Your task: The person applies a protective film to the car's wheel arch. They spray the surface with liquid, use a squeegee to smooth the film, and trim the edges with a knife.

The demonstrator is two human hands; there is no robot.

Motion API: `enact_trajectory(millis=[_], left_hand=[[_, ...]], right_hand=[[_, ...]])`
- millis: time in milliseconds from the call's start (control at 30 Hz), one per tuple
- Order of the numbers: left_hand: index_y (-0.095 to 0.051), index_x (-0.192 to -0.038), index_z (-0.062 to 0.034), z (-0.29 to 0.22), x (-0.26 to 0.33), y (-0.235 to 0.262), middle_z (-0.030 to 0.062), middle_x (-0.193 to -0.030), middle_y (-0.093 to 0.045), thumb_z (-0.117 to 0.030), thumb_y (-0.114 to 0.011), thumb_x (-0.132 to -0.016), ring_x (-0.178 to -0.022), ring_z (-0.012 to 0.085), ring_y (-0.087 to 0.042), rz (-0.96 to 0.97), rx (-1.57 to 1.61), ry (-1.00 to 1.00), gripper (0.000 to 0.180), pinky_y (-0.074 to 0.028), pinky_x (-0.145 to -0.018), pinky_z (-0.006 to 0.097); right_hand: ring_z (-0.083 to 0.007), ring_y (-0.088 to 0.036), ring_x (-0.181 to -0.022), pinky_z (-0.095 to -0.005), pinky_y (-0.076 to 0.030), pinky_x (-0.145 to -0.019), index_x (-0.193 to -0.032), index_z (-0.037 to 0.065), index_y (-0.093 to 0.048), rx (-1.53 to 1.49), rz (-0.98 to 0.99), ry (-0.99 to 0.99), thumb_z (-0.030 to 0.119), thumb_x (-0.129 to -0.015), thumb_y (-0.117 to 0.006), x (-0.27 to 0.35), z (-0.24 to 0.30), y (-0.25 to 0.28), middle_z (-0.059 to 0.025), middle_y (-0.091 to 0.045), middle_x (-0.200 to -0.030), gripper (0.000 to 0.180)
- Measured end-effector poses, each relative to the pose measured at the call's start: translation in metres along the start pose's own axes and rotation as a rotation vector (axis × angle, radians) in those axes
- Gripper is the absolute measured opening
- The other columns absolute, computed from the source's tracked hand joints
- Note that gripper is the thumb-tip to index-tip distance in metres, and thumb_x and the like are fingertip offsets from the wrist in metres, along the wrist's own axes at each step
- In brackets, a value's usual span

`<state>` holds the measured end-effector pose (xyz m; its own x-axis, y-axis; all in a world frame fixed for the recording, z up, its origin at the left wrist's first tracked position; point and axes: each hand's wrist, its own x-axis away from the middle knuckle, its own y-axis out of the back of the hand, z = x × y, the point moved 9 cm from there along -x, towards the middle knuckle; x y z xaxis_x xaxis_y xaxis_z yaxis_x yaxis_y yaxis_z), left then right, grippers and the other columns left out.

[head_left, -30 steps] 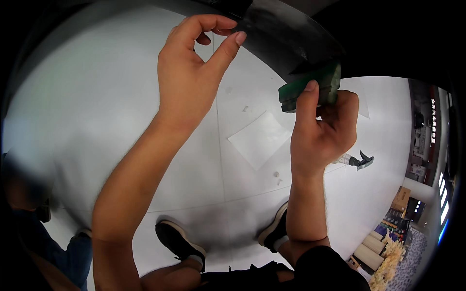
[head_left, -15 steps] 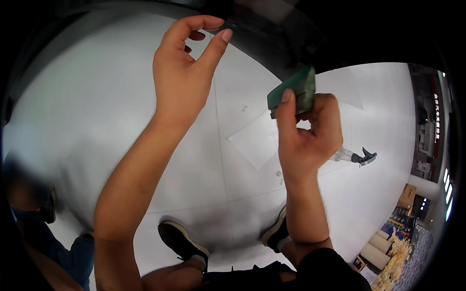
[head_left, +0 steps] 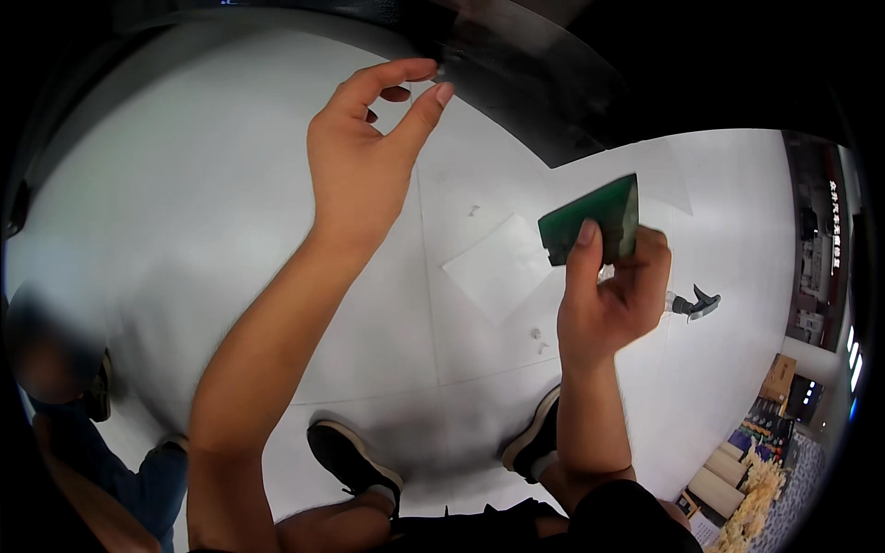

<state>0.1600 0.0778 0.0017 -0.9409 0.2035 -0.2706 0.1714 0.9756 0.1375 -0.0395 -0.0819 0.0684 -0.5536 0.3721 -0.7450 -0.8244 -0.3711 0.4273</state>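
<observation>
My right hand (head_left: 613, 300) pinches a flat green scraper (head_left: 599, 217) with slanted sides, thumb in front and curled fingers behind it. My left hand (head_left: 369, 152) is raised at the lower edge of a glossy black panel (head_left: 535, 88). Its thumb and index fingertip point toward each other with a gap between them, while the other fingers curl. I see nothing held there, though a tiny bright speck shows by the index fingertip. Below the panel's pointed corner, the scraper hangs in the air, apart from it.
A clear sheet (head_left: 498, 267) lies on the pale floor, with small scraps (head_left: 537, 336) nearby. Beyond my right hand lies a spray bottle with a grey trigger head (head_left: 701, 302). Another person in jeans (head_left: 152, 488) is at the lower left. Boxes and rolls (head_left: 714, 488) stand lower right.
My right hand has moved down and slightly right with the scraper, whose face now shows more broadly. My left hand has shifted slightly down and right, its fingers in the same pose.
</observation>
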Motion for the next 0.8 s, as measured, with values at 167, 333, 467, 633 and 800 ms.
enact_trajectory(millis=[167, 333, 467, 633, 800], left_hand=[[-0.077, -0.110, -0.0078, 0.001, 0.001, -0.004, -0.0028, -0.108, -0.075, -0.026, -0.081, -0.090, -0.098, 0.0106, -0.058, 0.015, 0.058, 0.041, 0.028, -0.040, -0.087, 0.028], [-0.071, -0.094, -0.0080, -0.012, -0.001, -0.012, -0.0037, -0.100, -0.071, -0.022, -0.084, -0.085, -0.100, 0.0124, -0.058, 0.060, 0.026, -0.135, 0.021, -0.041, -0.088, 0.032], [-0.065, -0.086, -0.0082, -0.016, 0.002, -0.015, -0.0006, -0.098, -0.070, -0.012, -0.083, -0.084, -0.098, 0.0128, -0.061, 0.158, 0.170, -0.128, 0.018, -0.042, -0.090, 0.030], [-0.067, -0.089, -0.0081, -0.025, 0.009, -0.009, 0.0009, -0.096, -0.070, -0.008, -0.081, -0.085, -0.094, 0.0131, -0.061, 0.197, 0.167, -0.256, 0.015, -0.045, -0.089, 0.030], [-0.069, -0.091, -0.0078, -0.022, 0.007, -0.007, 0.0009, -0.095, -0.071, -0.008, -0.081, -0.085, -0.092, 0.0127, -0.060, 0.164, 0.136, -0.283, 0.013, -0.045, -0.086, 0.029]], right_hand=[[-0.0107, -0.050, -0.060, -0.0231, -0.037, -0.046, -0.079, 0.002, -0.056, -0.001, -0.037, -0.016, 0.003, -0.086, -0.081, -0.024, -0.006, -0.023, -0.0045, -0.059, -0.077, 0.026], [-0.0096, -0.047, -0.054, -0.0228, -0.036, -0.045, -0.075, 0.004, -0.054, 0.021, -0.025, -0.042, 0.006, -0.088, -0.081, -0.027, -0.005, -0.032, -0.0010, -0.057, -0.067, 0.030], [-0.0085, -0.047, -0.053, -0.0223, -0.037, -0.045, -0.074, 0.005, -0.052, 0.037, -0.017, -0.013, 0.007, -0.088, -0.081, -0.030, -0.002, -0.034, 0.0000, -0.056, -0.062, 0.032], [-0.0063, -0.049, -0.053, -0.0210, -0.038, -0.046, -0.074, 0.005, -0.051, -0.002, -0.012, -0.075, 0.007, -0.089, -0.080, -0.033, -0.002, -0.034, -0.0001, -0.056, -0.062, 0.033], [-0.0056, -0.047, -0.051, -0.0197, -0.037, -0.047, -0.074, 0.005, -0.048, 0.108, 0.015, -0.123, 0.006, -0.090, -0.079, -0.039, 0.007, -0.038, 0.0005, -0.054, -0.062, 0.035]])
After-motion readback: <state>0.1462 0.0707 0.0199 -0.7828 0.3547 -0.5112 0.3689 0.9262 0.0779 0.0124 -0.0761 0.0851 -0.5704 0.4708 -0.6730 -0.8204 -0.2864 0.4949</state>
